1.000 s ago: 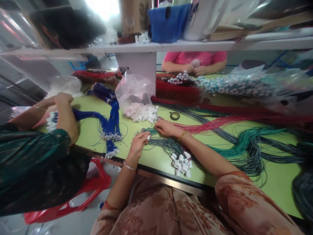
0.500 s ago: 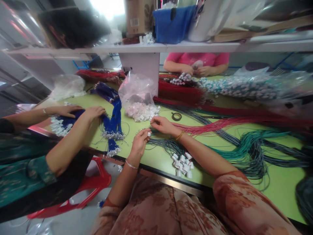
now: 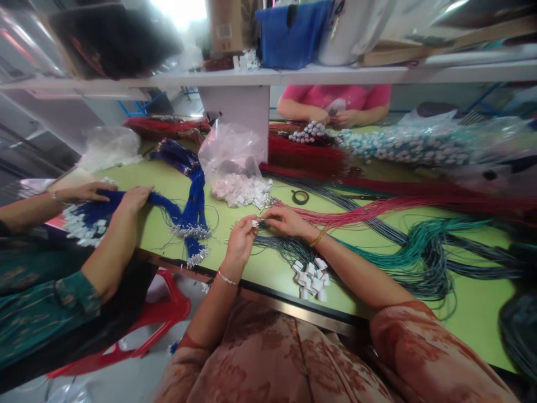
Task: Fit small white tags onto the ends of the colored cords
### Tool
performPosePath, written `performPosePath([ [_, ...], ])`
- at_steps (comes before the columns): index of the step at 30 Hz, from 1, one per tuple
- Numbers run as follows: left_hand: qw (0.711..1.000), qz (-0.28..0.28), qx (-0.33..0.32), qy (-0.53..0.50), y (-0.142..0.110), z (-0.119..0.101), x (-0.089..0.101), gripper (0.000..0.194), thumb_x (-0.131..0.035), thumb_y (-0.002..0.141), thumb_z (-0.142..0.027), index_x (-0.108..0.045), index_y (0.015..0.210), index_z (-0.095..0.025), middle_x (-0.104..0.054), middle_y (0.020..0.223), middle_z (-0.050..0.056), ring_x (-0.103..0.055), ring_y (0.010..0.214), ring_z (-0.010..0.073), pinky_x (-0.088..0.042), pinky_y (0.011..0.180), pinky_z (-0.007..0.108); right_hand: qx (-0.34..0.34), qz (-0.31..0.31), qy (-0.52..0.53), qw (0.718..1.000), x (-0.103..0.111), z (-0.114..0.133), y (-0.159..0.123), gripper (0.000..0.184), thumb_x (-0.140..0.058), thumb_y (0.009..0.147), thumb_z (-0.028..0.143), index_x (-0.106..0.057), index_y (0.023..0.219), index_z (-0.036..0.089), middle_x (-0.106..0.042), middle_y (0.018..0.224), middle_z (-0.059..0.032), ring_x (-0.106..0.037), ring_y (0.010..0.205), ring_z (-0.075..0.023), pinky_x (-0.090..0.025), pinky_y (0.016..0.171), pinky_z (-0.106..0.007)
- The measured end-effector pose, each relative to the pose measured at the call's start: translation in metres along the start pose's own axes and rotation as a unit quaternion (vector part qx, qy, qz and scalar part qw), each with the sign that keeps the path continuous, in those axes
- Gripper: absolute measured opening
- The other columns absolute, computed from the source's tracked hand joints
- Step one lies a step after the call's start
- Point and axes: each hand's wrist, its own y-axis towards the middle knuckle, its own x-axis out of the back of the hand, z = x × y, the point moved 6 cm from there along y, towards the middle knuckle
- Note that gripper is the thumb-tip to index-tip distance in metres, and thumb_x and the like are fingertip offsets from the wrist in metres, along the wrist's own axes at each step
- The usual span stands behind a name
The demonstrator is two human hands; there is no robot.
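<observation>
Between the thumb and fingers of my left hand (image 3: 241, 240) is a small white connector housing (image 3: 254, 223). My right hand (image 3: 287, 221) is closed in a pinch right beside it, on what looks like a thin wire end, mostly hidden by the fingertips. Under and beside my right hand lie dark grey wires (image 3: 277, 244), leading to a cluster of white connectors (image 3: 311, 280) near the table edge. Pink-red wires (image 3: 335, 217) end just behind my right hand. Past my hands, a clear plastic bag (image 3: 230, 148) spills loose white housings (image 3: 239, 190).
At left, a co-worker's hands (image 3: 133, 198) handle a bundle of blue wires (image 3: 195, 196). Behind are a black tape roll (image 3: 300, 197) and scissors (image 3: 363, 197). Green wires (image 3: 403, 246) cover the right side. A shelf (image 3: 293, 75) crosses above; another person (image 3: 335, 103) sits opposite.
My right hand has come down from the pink-red wire ends to the connector in my left hand. The co-worker's hands have slid left along the blue wires. The view has shifted slightly.
</observation>
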Motion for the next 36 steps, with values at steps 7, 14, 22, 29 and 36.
performPosePath([
  [7,1.0,-0.017,0.015,0.005,0.005,0.007,0.0,0.01,-0.07,0.072,-0.017,-0.068,0.081,-0.012,-0.066,0.08,0.005,-0.055,0.065,0.0077,-0.042,0.061,0.02,-0.018,-0.019,0.045,0.999,0.004,-0.003,-0.006,0.019,-0.059,0.082,0.034,-0.059,0.08,0.015,-0.059,0.072,-0.0001,-0.051,0.064,-0.0112,-0.042,0.063,-0.024],
  [14,1.0,-0.008,0.009,0.023,0.003,0.006,-0.006,0.012,-0.069,0.073,-0.019,-0.068,0.083,-0.013,-0.067,0.084,0.005,-0.056,0.069,0.009,-0.042,0.064,0.021,-0.013,-0.054,-0.024,0.998,0.008,0.009,-0.013,0.012,-0.054,0.081,0.026,-0.056,0.075,0.015,-0.056,0.067,0.0007,-0.046,0.062,-0.0105,-0.039,0.06,-0.022],
  [22,0.998,-0.003,-0.016,0.056,0.002,0.009,-0.016,0.017,-0.074,0.069,-0.025,-0.069,0.082,-0.015,-0.066,0.082,0.003,-0.054,0.068,0.0089,-0.042,0.064,0.021,-0.012,-0.058,-0.098,0.993,0.006,0.011,-0.016,0.006,-0.053,0.074,0.02,-0.055,0.07,0.015,-0.055,0.063,0.002,-0.042,0.054,-0.0079,-0.031,0.053,-0.02],
  [29,0.992,-0.022,-0.067,0.108,0.001,0.013,-0.026,0.026,-0.076,0.067,-0.03,-0.07,0.087,-0.014,-0.062,0.069,0.0,-0.049,0.06,0.0079,-0.039,0.061,0.022,-0.01,-0.067,-0.096,0.993,0.009,0.012,-0.017,0.01,-0.049,0.078,0.021,-0.053,0.071,0.015,-0.056,0.065,0.0004,-0.045,0.057,-0.0096,-0.032,0.055,-0.021],
  [36,0.991,-0.037,-0.054,0.113,0.004,0.019,-0.035,0.023,-0.076,0.067,-0.028,-0.071,0.085,-0.014,-0.063,0.068,0.0,-0.047,0.058,0.0078,-0.038,0.058,0.022,-0.01,-0.071,-0.186,0.98,0.016,0.018,-0.025,0.015,-0.049,0.081,0.022,-0.051,0.067,0.016,-0.054,0.061,0.0001,-0.04,0.054,-0.01,-0.028,0.055,-0.023],
])
